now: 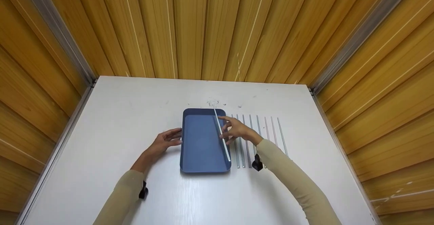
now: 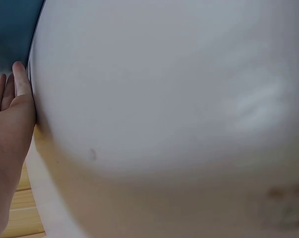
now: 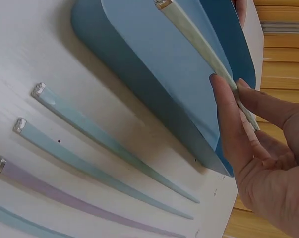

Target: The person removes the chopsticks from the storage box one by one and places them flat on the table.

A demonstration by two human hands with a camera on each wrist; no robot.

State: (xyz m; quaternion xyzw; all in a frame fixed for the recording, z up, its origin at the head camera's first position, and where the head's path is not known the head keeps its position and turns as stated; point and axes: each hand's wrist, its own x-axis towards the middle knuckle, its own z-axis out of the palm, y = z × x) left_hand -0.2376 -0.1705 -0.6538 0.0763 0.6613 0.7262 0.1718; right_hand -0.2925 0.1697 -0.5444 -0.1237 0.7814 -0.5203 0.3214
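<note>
A blue rectangular tray [image 1: 203,147] lies on the white table. My right hand [image 1: 239,130] pinches a pale green, tapered chopstick [image 3: 196,44] between thumb and fingers. In the head view that chopstick slants over the tray's right side, its thick silver-capped end toward me; the tray below it is bare. At the left side of the tray, my left hand [image 1: 164,143] touches the outer wall with fingers extended. Right of the tray lie several more chopsticks [image 3: 104,141] in a row, pale teal and lilac, with silver caps on their thick ends.
The white tabletop [image 1: 101,143] spreads around the tray, with small dark marks near its back edge. Wood-patterned panels [image 1: 190,31] stand behind and at both sides, joined by grey metal posts. My right forearm passes over part of the chopstick row.
</note>
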